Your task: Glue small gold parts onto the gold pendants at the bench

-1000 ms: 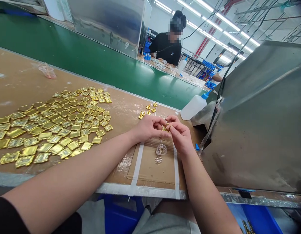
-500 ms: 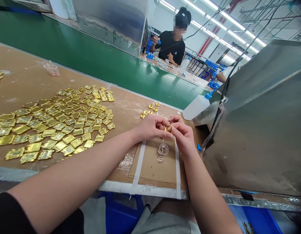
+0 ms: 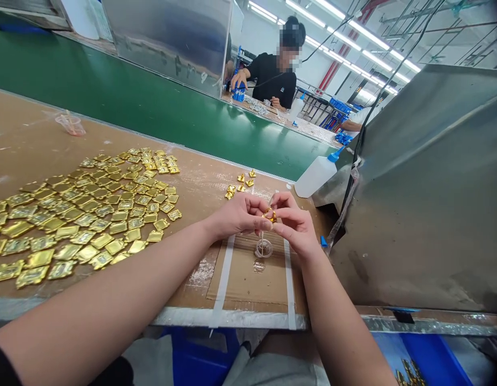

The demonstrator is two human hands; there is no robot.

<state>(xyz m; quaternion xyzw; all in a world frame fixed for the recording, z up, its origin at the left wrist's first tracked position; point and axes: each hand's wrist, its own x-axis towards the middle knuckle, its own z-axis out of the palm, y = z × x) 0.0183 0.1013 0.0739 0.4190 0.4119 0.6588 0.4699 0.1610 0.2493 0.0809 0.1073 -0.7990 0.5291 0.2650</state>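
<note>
Above the cardboard pad [image 3: 236,287], my two hands meet around a small shiny gold piece [image 3: 269,215], partly covered by fingers. My left hand [image 3: 242,215] pinches it from the left. On the other side, the fingertips of my right hand [image 3: 295,224] are closed on it too. Just below them stands a small clear cup [image 3: 266,249] with a thin stick leaning in it. A clear round patch [image 3: 259,266] lies nearer the edge. Beyond my hands are several small gold pieces [image 3: 240,187] like the held one.
Many flat gold plates [image 3: 119,216] cover the table to the left. A white bottle with a blue tip [image 3: 316,176] stands behind my right hand, beside a metal panel [image 3: 425,203]. A green belt [image 3: 151,104] runs behind. Across it, a person [image 3: 272,80] handles blue items.
The view has shifted slightly. My right fingers have changed their grip around the gold piece, which stays between both hands. The person opposite has lowered a hand to the blue items.
</note>
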